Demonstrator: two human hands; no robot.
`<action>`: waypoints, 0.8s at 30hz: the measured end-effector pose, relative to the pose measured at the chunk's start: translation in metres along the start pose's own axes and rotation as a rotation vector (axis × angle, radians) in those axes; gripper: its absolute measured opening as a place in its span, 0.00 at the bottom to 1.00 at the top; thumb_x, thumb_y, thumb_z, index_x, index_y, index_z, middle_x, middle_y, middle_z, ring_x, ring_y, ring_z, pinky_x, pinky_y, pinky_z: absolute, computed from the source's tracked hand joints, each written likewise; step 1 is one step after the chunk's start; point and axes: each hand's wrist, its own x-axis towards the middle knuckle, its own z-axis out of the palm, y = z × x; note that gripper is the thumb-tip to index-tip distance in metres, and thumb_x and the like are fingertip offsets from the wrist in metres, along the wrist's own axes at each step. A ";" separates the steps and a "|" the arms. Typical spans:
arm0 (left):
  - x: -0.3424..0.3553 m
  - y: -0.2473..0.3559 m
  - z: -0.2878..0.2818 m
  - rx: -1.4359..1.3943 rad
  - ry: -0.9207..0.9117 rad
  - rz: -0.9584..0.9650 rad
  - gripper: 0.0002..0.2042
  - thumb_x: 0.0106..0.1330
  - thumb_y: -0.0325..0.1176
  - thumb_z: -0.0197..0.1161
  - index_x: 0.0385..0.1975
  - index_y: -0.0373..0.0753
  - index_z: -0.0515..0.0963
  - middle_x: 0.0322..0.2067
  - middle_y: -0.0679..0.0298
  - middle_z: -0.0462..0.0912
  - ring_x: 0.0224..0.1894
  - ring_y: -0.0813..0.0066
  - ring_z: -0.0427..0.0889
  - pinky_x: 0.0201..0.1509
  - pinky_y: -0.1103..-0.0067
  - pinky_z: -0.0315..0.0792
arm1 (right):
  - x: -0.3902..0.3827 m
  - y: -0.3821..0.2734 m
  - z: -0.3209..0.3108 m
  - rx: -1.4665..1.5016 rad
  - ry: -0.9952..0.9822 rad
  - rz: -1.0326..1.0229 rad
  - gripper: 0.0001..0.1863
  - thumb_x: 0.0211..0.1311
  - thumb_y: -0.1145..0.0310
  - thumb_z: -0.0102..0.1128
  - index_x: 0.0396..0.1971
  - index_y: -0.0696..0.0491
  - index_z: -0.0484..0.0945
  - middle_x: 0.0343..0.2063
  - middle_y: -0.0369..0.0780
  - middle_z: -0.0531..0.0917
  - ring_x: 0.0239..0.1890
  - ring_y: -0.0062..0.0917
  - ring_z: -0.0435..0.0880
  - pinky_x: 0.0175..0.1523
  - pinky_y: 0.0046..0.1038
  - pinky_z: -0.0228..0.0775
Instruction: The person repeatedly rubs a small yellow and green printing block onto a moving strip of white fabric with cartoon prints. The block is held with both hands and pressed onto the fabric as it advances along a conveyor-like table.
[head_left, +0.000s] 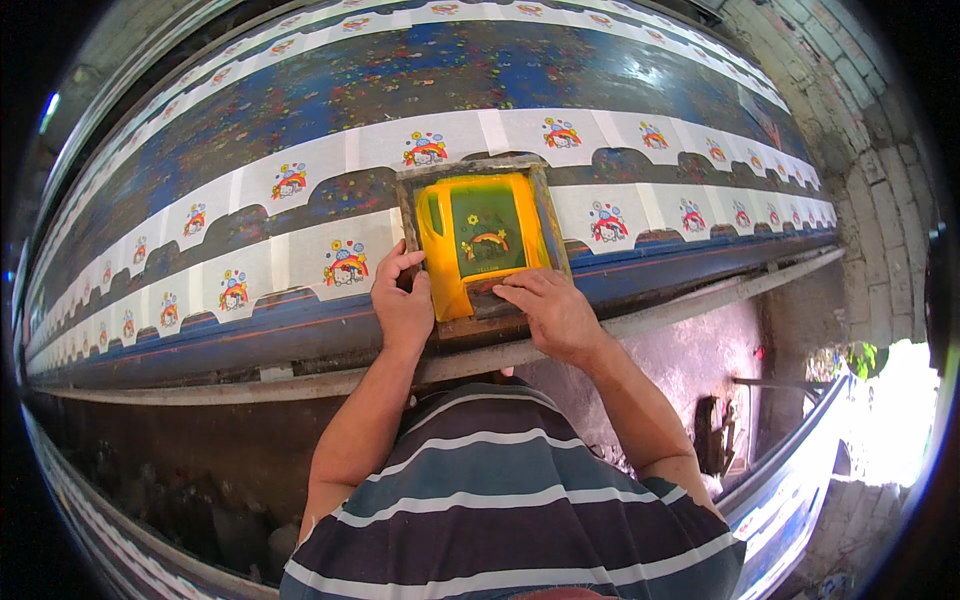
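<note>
A screen printing frame (548,210) with a dark wooden rim lies on the near strip of printed white pieces (385,235). Thick yellow ink (450,290) coats the inside of the frame around a green mesh window (482,225), where a rainbow design shows. My left hand (402,308) grips the frame's left side, its thumb along the rim. At the near end of the frame, my right hand (558,318) has its fingers closed on a small brown squeegee (484,298), mostly hidden under the fingertips and ink.
The long table (330,75) is dark blue and speckled with paint. Several rows of white pieces with colourful cartoon prints run along it. A raised rail (690,297) follows its near edge. At the right stands a block wall (880,230). Another table (790,510) is at lower right.
</note>
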 end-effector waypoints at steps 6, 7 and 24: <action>0.002 0.007 -0.004 -0.055 0.008 -0.098 0.17 0.72 0.12 0.66 0.57 0.34 0.88 0.78 0.50 0.80 0.65 0.69 0.89 0.69 0.74 0.80 | 0.037 0.043 0.014 -0.027 0.051 -0.101 0.30 0.60 0.79 0.68 0.65 0.53 0.88 0.57 0.44 0.88 0.61 0.47 0.87 0.70 0.49 0.78; 0.001 0.007 -0.004 -0.069 0.003 -0.092 0.17 0.72 0.12 0.66 0.57 0.33 0.87 0.78 0.51 0.80 0.65 0.69 0.88 0.70 0.75 0.80 | 0.048 0.053 0.015 -0.008 0.067 -0.119 0.28 0.62 0.80 0.66 0.64 0.54 0.88 0.55 0.46 0.89 0.60 0.48 0.88 0.70 0.50 0.78; 0.003 0.009 -0.013 -0.010 -0.013 -0.093 0.15 0.73 0.13 0.70 0.55 0.34 0.89 0.75 0.53 0.83 0.61 0.74 0.88 0.68 0.75 0.80 | 0.119 0.111 0.010 -0.070 -0.019 -0.195 0.26 0.61 0.79 0.68 0.61 0.54 0.88 0.54 0.45 0.89 0.59 0.48 0.87 0.67 0.50 0.77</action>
